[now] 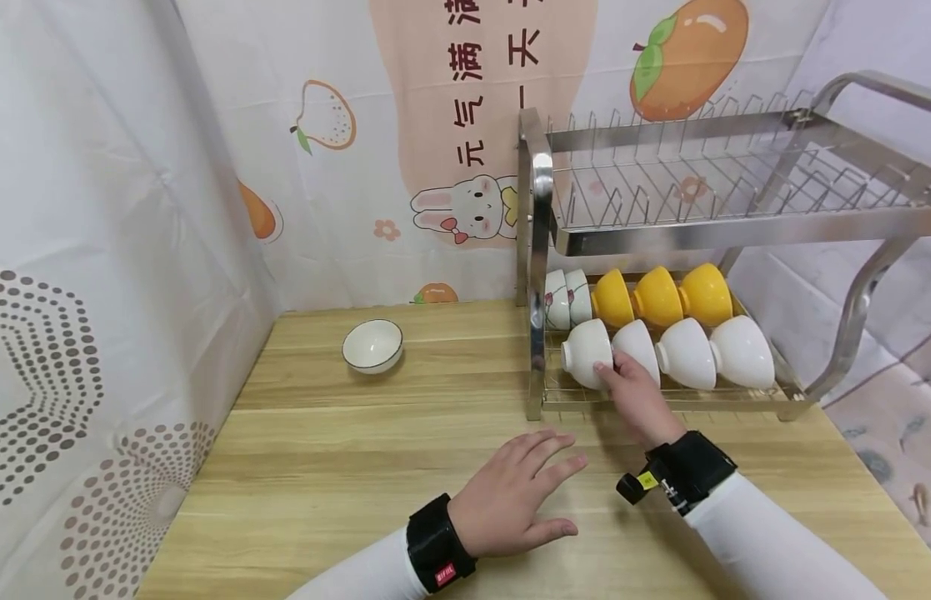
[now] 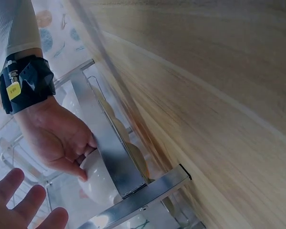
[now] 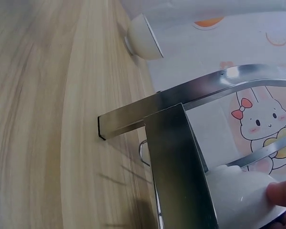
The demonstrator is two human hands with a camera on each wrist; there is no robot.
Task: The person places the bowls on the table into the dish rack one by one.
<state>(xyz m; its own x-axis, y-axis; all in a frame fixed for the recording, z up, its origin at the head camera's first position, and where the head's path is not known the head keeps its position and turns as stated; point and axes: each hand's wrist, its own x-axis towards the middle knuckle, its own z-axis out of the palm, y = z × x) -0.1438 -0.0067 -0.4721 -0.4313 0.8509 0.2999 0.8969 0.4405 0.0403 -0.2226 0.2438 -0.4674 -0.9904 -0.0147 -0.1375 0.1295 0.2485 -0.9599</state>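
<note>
In the head view my right hand reaches into the lower tier of the metal dish rack. Its thumb and fingers pinch the rim of the leftmost white bowl, which lies on its side in the front row. The right wrist view has the thumb on the outside of this bowl; the other fingers are mostly hidden. My left hand hovers over the table in front of the rack, fingers spread, holding nothing. Only its fingertips show in the left wrist view.
More white bowls stand tipped along the front row. Yellow bowls and two patterned bowls line the back. A dark-rimmed white bowl sits upright on the wooden table. The wire upper tier overhangs the right hand.
</note>
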